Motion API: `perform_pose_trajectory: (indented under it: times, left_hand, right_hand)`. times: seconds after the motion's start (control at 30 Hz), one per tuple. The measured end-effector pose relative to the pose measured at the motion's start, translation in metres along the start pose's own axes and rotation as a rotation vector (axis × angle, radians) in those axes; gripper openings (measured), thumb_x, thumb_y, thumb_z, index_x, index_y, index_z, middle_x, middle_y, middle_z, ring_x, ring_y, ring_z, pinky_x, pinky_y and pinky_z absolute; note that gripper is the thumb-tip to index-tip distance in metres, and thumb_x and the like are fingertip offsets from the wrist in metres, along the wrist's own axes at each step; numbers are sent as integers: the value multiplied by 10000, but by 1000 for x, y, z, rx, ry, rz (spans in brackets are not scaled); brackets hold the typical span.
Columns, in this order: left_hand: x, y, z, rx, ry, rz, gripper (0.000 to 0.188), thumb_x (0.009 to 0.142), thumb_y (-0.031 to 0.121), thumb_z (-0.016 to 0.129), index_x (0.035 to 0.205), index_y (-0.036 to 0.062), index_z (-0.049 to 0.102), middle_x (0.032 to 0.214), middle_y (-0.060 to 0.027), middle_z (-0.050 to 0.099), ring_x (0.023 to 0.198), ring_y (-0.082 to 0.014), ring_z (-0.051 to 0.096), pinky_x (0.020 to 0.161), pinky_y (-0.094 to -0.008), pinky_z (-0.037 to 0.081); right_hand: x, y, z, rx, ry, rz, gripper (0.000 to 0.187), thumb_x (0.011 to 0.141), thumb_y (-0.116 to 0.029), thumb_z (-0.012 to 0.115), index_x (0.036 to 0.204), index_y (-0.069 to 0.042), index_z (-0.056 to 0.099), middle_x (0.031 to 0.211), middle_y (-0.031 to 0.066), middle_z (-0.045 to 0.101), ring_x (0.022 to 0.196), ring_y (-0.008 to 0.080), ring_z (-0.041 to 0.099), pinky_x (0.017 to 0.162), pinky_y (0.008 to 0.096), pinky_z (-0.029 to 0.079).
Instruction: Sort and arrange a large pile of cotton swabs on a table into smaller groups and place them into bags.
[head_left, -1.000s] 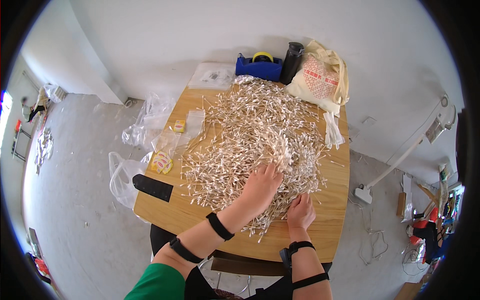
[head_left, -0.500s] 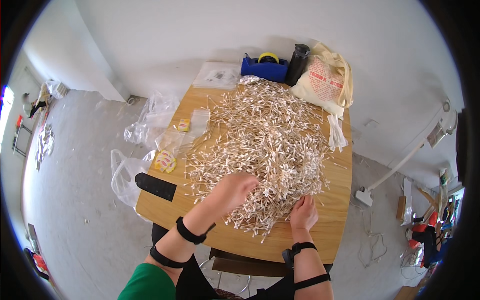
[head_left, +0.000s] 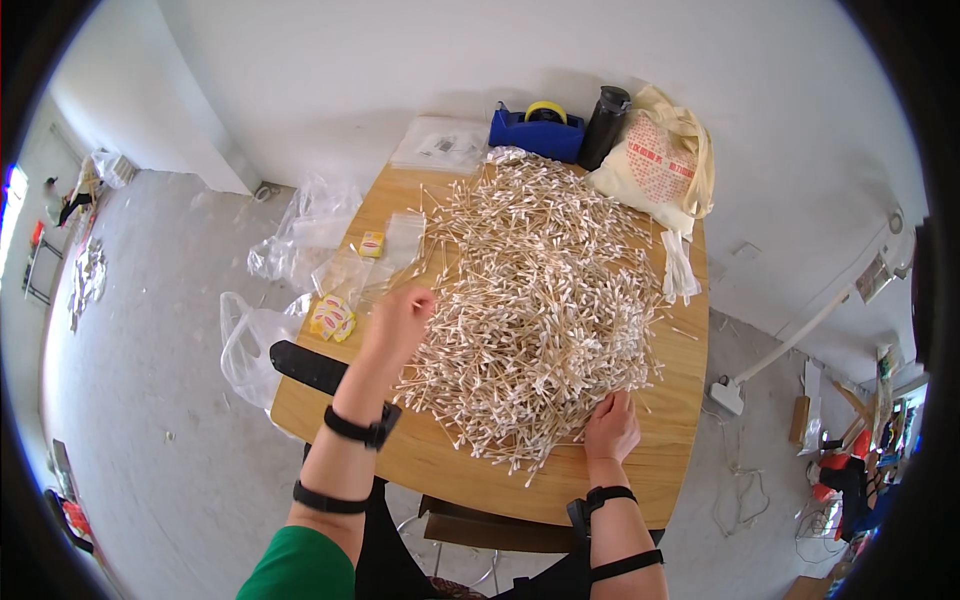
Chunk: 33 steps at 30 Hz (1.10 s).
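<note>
Across the worktop [head_left: 672, 420]: I see a broad, tangled heap of double-ended cotton swabs [head_left: 540, 330], filling the middle and thinning to loose strays at the edges.
Swab handling: I judge them very light, with slim, fairly stiff sticks that could snap if bent and soft tips that could be crushed or soiled; I'd take hold mid-stick, in a loose parallel bunch, clear of the tips.
Left hand [head_left: 400, 310]: curled, by the heap's left edge; I cannot tell whether anything is inside.
Right hand [head_left: 612, 425]: fingers drawn in, at the heap's near right edge; its grip is hidden from me, so I cannot tell what it has.
Left of the swabs: a small yellow box [head_left: 371, 244], clear plastic bags [head_left: 405, 235] and yellow labels [head_left: 331, 318].
Far edge: a blue tape dispenser [head_left: 540, 137], a black bottle [head_left: 604, 130] and a cream tote bag [head_left: 650, 165].
</note>
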<state>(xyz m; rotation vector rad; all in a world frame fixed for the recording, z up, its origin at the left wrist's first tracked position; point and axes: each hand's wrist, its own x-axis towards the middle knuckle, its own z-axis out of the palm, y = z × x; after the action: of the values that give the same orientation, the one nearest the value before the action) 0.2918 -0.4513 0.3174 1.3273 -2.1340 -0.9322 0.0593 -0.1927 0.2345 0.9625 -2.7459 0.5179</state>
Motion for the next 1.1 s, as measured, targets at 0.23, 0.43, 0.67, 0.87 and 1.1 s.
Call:
perform_pose_trajectory:
  times: [0.23,0.43,0.67,0.87,1.1]
  left_hand:
    - [39,-81,17,411,160,-127,96,821,159,689,825,67,664,948,-139,627,915,-359,626,776,-462,511]
    - [40,-88,28,453,145,-96,90,815,132,682,833,48,655,937,-157,636,912,-365,620,782,-461,508]
    - [10,-64,12,-203,287,40,103,924,92,591,1001,34,627,757,-93,613,752,-234,616,658,-356,471]
    - [-66,-8,4,-864,-624,-332,147,1002,152,537,1088,93,640,762,43,555,702,-53,487,632,-219,426]
    - [-218,-20,69,-126,-1396,337,198,945,203,548,960,47,668,777,-103,660,713,-251,662,622,-361,515]
  right_hand:
    - [0,0,2,-19,-7,7,126,915,-178,565,840,-79,542,828,135,628,703,364,621,589,488,494]
    - [-1,0,1,-17,5,0,123,911,-175,565,837,-79,540,820,137,630,699,366,620,582,490,491]
    - [0,-2,0,8,12,-3,125,914,-175,566,837,-82,537,808,137,625,695,369,619,576,492,490]
    - [-1,0,1,4,35,-4,124,914,-176,569,834,-87,535,806,133,620,696,367,619,572,483,493]
    - [0,-4,1,-30,5,-3,97,903,-162,569,853,-88,533,811,127,618,695,360,623,564,477,494]
